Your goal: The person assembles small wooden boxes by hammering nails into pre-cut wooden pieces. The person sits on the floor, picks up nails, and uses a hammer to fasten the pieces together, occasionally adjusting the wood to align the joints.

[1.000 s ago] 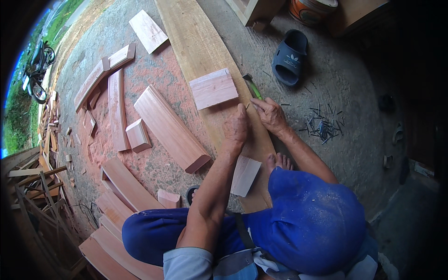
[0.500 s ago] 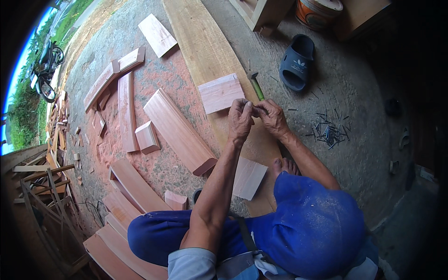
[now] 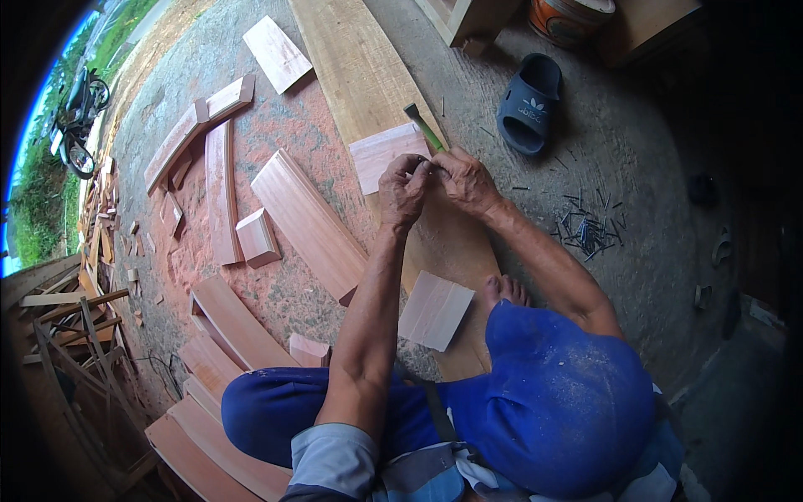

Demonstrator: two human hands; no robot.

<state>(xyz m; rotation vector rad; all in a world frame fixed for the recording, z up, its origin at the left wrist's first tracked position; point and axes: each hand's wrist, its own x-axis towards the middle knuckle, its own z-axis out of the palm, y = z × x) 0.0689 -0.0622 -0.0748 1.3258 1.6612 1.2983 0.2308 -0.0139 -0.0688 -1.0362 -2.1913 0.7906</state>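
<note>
My right hand (image 3: 465,180) is closed around the green handle of a hammer (image 3: 430,134), whose dark head points away to the upper left. Close beside it, my left hand (image 3: 403,191) is pinched shut, its fingertips meeting those of the right. What the left fingers hold is too small and hidden to make out. Just beyond both hands, a pale pink wooden block (image 3: 376,156) rests on a long plank (image 3: 355,67). Nearer my bare foot lies a second pale block (image 3: 436,310) on the same plank.
Loose nails (image 3: 590,224) lie heaped on the concrete at right, below a dark slide sandal (image 3: 530,105). Cut boards (image 3: 309,222) and curved wooden pieces (image 3: 222,192) are spread over sawdust at left. An orange bucket (image 3: 570,21) stands far right, and scrap wood (image 3: 75,322) is piled far left.
Both hands have shifted left, toward the far block. The hammer has swung left with my right hand, so its head is now above the block's far edge.
</note>
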